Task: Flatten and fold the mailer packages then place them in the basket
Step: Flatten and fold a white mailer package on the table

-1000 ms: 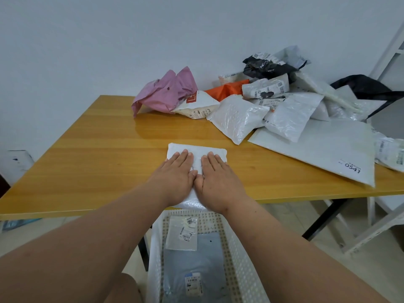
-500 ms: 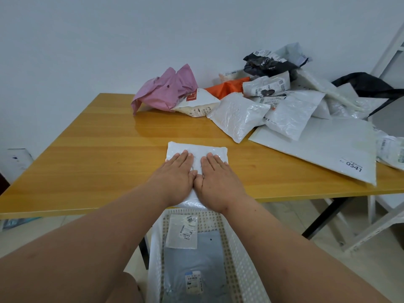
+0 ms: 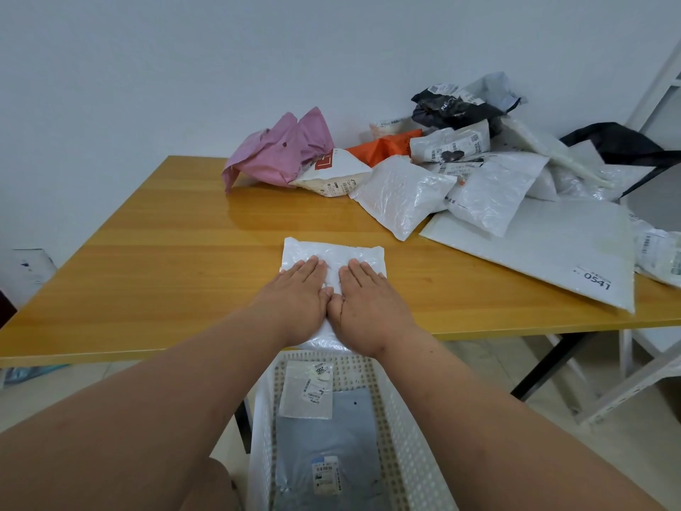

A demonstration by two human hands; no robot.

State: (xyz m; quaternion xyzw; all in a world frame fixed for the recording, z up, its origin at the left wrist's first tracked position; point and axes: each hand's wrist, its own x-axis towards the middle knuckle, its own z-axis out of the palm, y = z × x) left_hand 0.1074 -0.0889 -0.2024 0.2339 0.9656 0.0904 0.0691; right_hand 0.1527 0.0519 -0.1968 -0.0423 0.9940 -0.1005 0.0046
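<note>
Step in hand: flattening, by my judgement; the white mailer is being pressed down before it is folded or lifted.
Left hand: the left hand lies palm-down on the mailer's left half, fingers straight and together, gripping nothing.
Right hand: the right hand lies palm-down on the right half, fingers straight, gripping nothing; the two hands touch at the thumbs.
Why held so: two flat palms side by side spread the weight over the whole width, which would drive trapped air out and keep the slick plastic from sliding.
Mailer, where: on the bench, at its near edge, its near end reaching the edge just above the basket.
Mailer, looks: white, glossy, crinkled plastic, roughly rectangular; its far edge is straight and lies flat on the wood. Whether it is already folded I cannot tell.
Basket: a white perforated basket stands on the floor below the bench edge, between the forearms, probably put there so a finished mailer can drop straight in.
In the basket: a small clear mailer with labels lying on a grey mailer, both flat.
Still to do: a loose pile on the far right of the bench, among them a crumpled pink mailer, an orange mailer, a black mailer and a large flat white mailer marked 0541.
</note>
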